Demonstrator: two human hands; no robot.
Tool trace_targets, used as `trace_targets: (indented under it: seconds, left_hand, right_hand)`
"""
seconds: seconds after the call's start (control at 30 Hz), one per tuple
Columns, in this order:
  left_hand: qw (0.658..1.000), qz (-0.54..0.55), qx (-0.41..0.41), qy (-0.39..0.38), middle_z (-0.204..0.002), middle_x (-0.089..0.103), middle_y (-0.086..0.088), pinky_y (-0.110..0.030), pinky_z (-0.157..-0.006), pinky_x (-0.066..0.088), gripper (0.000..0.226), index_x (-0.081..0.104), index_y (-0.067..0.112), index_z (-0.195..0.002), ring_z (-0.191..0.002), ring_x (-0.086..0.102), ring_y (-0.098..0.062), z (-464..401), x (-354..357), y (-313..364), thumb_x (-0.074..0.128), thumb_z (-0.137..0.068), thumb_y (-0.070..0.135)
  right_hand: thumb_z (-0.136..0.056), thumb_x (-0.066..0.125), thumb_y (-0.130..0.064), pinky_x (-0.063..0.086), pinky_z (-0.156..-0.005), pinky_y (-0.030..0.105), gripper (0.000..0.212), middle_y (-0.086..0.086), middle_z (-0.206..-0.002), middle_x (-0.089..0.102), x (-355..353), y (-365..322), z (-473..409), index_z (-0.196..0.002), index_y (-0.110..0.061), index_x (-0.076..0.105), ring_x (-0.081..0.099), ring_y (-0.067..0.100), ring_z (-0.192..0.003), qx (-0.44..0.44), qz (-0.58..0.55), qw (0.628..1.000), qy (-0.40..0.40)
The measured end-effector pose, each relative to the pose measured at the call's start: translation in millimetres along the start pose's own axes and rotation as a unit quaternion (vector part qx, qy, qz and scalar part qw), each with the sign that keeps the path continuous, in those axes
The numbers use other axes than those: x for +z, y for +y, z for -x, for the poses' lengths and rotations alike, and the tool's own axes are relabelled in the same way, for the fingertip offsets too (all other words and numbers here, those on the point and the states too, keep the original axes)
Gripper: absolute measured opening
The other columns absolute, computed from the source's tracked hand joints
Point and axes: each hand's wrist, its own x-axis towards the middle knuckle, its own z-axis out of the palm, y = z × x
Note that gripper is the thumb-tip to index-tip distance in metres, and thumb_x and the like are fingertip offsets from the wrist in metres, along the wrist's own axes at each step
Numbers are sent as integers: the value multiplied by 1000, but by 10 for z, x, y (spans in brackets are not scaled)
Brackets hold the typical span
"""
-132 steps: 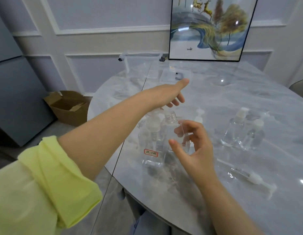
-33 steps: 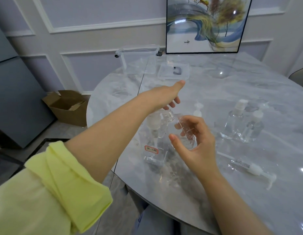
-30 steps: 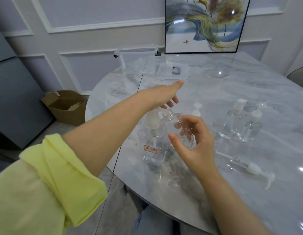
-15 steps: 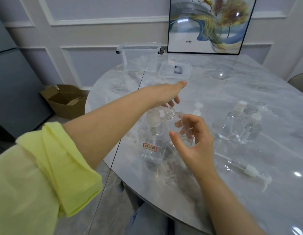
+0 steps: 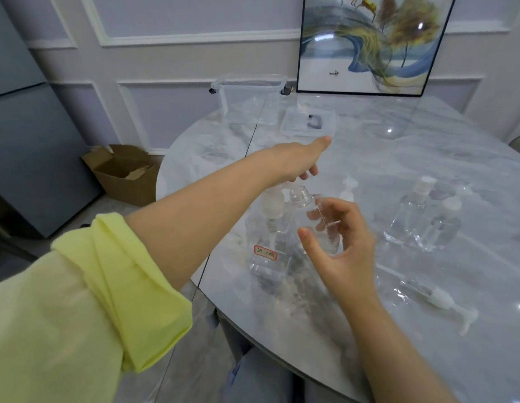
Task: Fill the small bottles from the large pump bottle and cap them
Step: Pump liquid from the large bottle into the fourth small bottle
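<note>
Marble table (image 5: 398, 158) is being viewed from above. At its far edge a clear plastic tub (image 5: 250, 100) and a flat clear lid (image 5: 308, 123) are standing before a framed painting (image 5: 372, 45); a cardboard box (image 5: 125, 173) is sitting on the floor to the left. Two capped small bottles (image 5: 421, 219) are standing at the right, and a loose pump (image 5: 439, 298) is lying nearer. The large pump bottle (image 5: 269, 245), red-labelled, is partly hidden by the left forearm. Its pump head is being pressed by the left hand (image 5: 296, 161), fingers mostly hidden, thumb extended. An uncapped small bottle (image 5: 314, 216) is being gripped, tilted, by the right hand (image 5: 340, 242) beside the spout; liquid level is hard to make out.
</note>
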Motion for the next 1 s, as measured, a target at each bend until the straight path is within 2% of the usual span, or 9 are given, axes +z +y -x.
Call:
trace_targets:
  seconds: [0.13, 0.27, 0.43, 0.53, 0.67, 0.77, 0.83, 1.0]
  left_hand:
    - [1000, -2, -13, -9, -116, 67, -2, -37, -95, 43, 76, 72, 17, -110, -109, 62, -21, -14, 25, -22, 19, -100, 71]
    - [1000, -12, -1, 1, -118, 66, 0, -40, -101, 44, 74, 71, 21, -109, -113, 60, -21, -13, 0, -23, 19, -98, 73]
    - [999, -28, -7, -21, -121, 65, -2, -42, -109, 40, 76, 70, 19, -113, -114, 59, -21, 15, 33, -2, 19, -99, 73]
    - [1000, -20, -3, -16, -121, 65, -2, -41, -106, 42, 76, 70, 20, -113, -113, 59, -21, 26, 17, -9, 18, -99, 73]
    - [999, -30, -11, -12, -120, 65, -2, -41, -106, 41, 77, 71, 19, -112, -113, 60, -22, 31, 25, 11, 19, -99, 73]
    - [999, -34, 2, -1, -121, 65, -1, -41, -106, 42, 76, 71, 20, -114, -116, 59, -23, 38, 3, 32, 18, -99, 73]
    - [999, -31, -7, -8, -120, 66, -1, -39, -102, 41, 77, 71, 19, -114, -113, 60, -22, 39, 8, 12, 18, -99, 73]
    - [999, -33, 2, -8, -121, 66, -1, -40, -105, 42, 75, 70, 20, -114, -112, 60, -20, 41, 7, 3, 19, -99, 72]
  right_hand:
    - [-80, 75, -32, 49, -78, 25, 41, 1, -102, 68, -2, 11, 7, -117, -26, 59, 63, 17, -88, 11, 1, 1000, -1]
    - [-81, 75, -30, 48, -79, 19, 39, -1, -103, 68, -12, -3, 1, -117, -26, 60, 64, 17, -89, 10, -9, 1000, 1]
    - [-80, 78, -18, 51, -79, 28, 39, -3, -101, 68, -21, 18, 1, -115, -19, 61, 65, 19, -91, 22, -2, 1000, 2]
    - [-81, 78, -19, 52, -80, 28, 39, -5, -104, 68, -26, 19, -3, -117, -20, 62, 67, 19, -95, 17, -3, 1000, 3]
    - [-81, 75, -29, 49, -77, 24, 38, -3, -100, 68, -17, 4, -5, -115, -25, 60, 65, 17, -88, -1, 4, 1000, 5]
    - [-81, 75, -30, 51, -76, 28, 39, -11, -100, 68, -15, 10, -12, -116, -32, 58, 66, 17, -89, -1, 7, 1000, 11]
    - [-81, 76, -28, 52, -78, 31, 39, -9, -100, 67, -5, 17, -8, -115, -32, 58, 65, 17, -89, -1, 7, 1000, 9]
    - [-82, 74, -30, 49, -77, 24, 38, -9, -102, 67, 5, 10, -2, -116, -28, 59, 67, 18, -92, -6, 3, 1000, 10]
